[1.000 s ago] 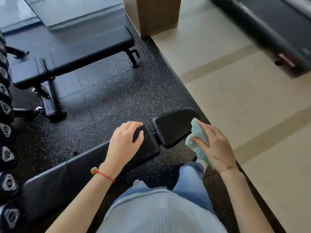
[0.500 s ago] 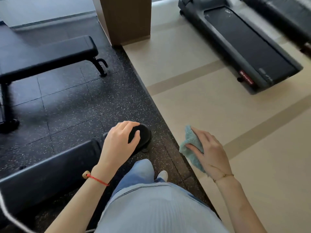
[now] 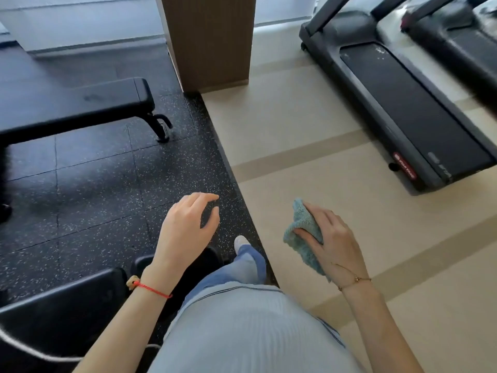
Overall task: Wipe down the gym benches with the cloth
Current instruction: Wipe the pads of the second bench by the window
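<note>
A bunched light-blue cloth is gripped in my right hand, which hangs in the air over the beige floor. My left hand floats above the speckled black mat with fingers loosely curled and nothing in it. The near black bench lies at the bottom left, partly hidden by my left forearm and body. A second black bench stands at the upper left, apart from both hands.
A brown wooden pillar rises at the top centre. A black treadmill lies on the beige floor at the right, with another behind it. A white cable crosses the bottom left corner. My foot steps on the mat's edge.
My left hand has lifted off the near bench's end pad. The view has swung right and forward, so the near bench slid to the bottom left and the treadmills came into view.
</note>
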`<state>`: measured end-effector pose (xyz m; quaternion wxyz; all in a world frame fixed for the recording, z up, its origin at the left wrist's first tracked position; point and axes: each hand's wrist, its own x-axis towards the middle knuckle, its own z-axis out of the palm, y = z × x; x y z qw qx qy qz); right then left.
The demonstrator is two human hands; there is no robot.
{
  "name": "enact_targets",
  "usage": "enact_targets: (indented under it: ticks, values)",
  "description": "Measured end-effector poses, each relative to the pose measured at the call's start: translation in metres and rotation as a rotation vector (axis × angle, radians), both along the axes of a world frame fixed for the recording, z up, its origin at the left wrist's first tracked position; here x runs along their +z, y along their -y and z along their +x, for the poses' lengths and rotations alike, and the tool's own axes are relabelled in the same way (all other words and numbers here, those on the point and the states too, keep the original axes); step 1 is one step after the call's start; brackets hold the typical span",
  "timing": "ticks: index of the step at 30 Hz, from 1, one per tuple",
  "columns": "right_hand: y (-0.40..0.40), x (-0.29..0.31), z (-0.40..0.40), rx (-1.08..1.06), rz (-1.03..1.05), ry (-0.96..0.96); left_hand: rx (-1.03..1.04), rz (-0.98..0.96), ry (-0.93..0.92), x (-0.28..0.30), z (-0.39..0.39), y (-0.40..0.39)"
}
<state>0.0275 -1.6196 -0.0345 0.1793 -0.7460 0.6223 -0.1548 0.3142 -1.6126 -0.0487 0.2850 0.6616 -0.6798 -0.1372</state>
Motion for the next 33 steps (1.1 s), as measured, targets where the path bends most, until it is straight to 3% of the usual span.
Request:
enact_targets:
  ticks: [8, 18, 33]
  values:
    - [0.182, 0.017, 0.044, 0.182, -0.027, 0.022, 0.163, -0.014, 0.005, 0.020, 0.033, 0.131]
    - [0.331, 0.021, 0.159, 0.502, -0.045, -0.001, 0.429, 0.032, 0.029, 0.025, 0.119, 0.201]
    - [0.555, 0.008, 0.440, 0.845, -0.072, 0.044, 0.743, 0.032, 0.041, 0.025, 0.340, 0.359]
